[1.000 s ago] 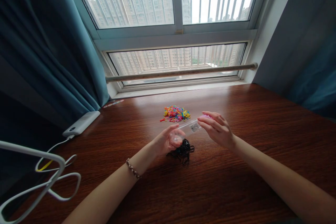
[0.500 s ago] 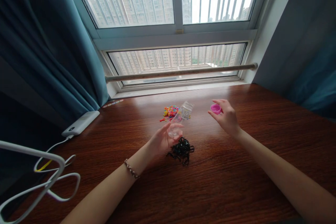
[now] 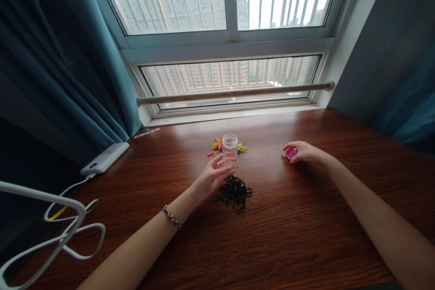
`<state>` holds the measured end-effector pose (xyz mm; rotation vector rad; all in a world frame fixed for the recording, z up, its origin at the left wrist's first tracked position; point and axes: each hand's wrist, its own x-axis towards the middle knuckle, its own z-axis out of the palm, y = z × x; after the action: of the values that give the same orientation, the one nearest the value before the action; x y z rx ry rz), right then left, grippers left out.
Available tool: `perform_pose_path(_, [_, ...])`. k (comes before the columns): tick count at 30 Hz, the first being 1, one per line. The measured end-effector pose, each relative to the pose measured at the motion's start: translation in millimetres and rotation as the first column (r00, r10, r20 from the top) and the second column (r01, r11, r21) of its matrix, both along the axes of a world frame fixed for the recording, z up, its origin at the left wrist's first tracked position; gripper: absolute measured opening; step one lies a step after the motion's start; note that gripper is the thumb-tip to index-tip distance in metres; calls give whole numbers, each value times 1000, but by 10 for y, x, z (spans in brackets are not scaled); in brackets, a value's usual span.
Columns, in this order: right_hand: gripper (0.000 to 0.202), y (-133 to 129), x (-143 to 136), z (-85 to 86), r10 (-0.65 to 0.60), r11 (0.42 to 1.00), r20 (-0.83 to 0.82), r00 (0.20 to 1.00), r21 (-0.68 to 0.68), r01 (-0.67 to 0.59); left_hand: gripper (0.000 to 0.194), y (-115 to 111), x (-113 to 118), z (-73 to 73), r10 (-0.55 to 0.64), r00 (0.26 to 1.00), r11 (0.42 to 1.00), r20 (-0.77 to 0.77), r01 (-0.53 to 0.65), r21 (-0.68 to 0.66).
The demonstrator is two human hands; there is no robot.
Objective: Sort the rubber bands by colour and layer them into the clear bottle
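Note:
My left hand point(image 3: 216, 173) is closed round a clear plastic jar point(image 3: 230, 146), which is upright with its mouth uncovered. Beyond the jar, partly hidden by it, is a pile of small colourful rubber bands point(image 3: 216, 146). A heap of black rubber bands point(image 3: 236, 194) lies on the table just in front of my left hand. Over to the right, my right hand point(image 3: 302, 152) holds a pink lid point(image 3: 291, 153) by its edge, at or close above the tabletop; I cannot tell whether it touches.
The brown wooden table point(image 3: 306, 217) reaches to the window ledge. At the left sit a white power bank point(image 3: 104, 159) and a looped white cable point(image 3: 81, 226). A blue curtain point(image 3: 68, 54) hangs at the left, and a metal rail point(image 3: 234, 94) crosses the window.
My left hand has turned the jar from tilted to upright. My right hand has moved right and down with the pink lid, bringing it near the table.

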<state>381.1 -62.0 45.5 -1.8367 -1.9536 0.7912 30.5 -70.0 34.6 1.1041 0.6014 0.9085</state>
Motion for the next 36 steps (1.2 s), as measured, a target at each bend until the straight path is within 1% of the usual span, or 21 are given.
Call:
perform_pose_path(5, [42,9,33,6,-7,1000,106,994,7,6,47,-18,19,5,62,998,996,-12,-61,67])
perform_pose_path(10, [44,16,59,-18,-12,1000,240,971,5,11,51,40,16,-74,116,992,985,-44,-109,135])
perform_pose_path(12, [44,15,60,-24,-14,1000,290,957,12,11,54,72,1,-86,169,983,972,-67,-155,175])
perform_pose_path(14, [44,12,59,-24,-13,1000,317,948,18,7,54,104,-21,-67,233,967,951,-102,-204,232])
perform_pose_path(18, [45,-1,57,-24,4,1000,320,947,21,-12,52,165,-101,22,327,923,894,-204,-232,383])
perform_pose_path(20, [46,-6,59,-33,11,1000,319,948,17,-18,54,191,-173,36,382,891,859,-245,-245,450])
perform_pose_path(23, [48,-3,70,-43,6,1000,311,950,23,-13,55,197,-337,-24,467,832,804,-300,-258,536])
perform_pose_path(25, [46,5,63,-25,-18,999,285,958,50,4,53,163,-477,-91,524,783,752,-334,-242,613])
perform_pose_path(27, [42,-3,2,26,-52,988,248,967,154,14,49,104,-617,-142,578,723,689,-378,-183,702])
perform_pose_path(28, [39,-21,-65,64,-66,971,222,973,237,12,47,71,-680,-155,605,691,655,-395,-149,741])
perform_pose_path(30, [32,-103,-294,148,-55,911,157,986,412,-15,43,13,-777,-156,659,631,591,-410,-96,801])
perform_pose_path(31, [28,-170,-457,185,-24,891,114,993,453,-30,41,-6,-810,-148,685,606,562,-404,-86,823])
perform_pose_path(32, [26,-252,-647,214,43,892,80,996,447,-74,41,-19,-833,-138,708,585,537,-395,-83,840])
perform_pose_path(33, [25,-344,-854,230,127,902,57,990,409,-139,40,-25,-847,-129,726,570,517,-386,-83,852])
perform_pose_path(34, [25,-441,-1068,233,246,904,44,968,350,-245,40,-26,-854,-122,736,560,505,-380,-82,859])
perform_pose_path(35, [22,-535,-1277,223,337,893,47,940,301,-335,40,-23,-857,-119,742,555,498,-377,-79,864])
perform_pose_path(36, [20,-620,-1470,202,390,875,84,917,277,-398,40,-20,-857,-120,743,553,495,-378,-74,866])
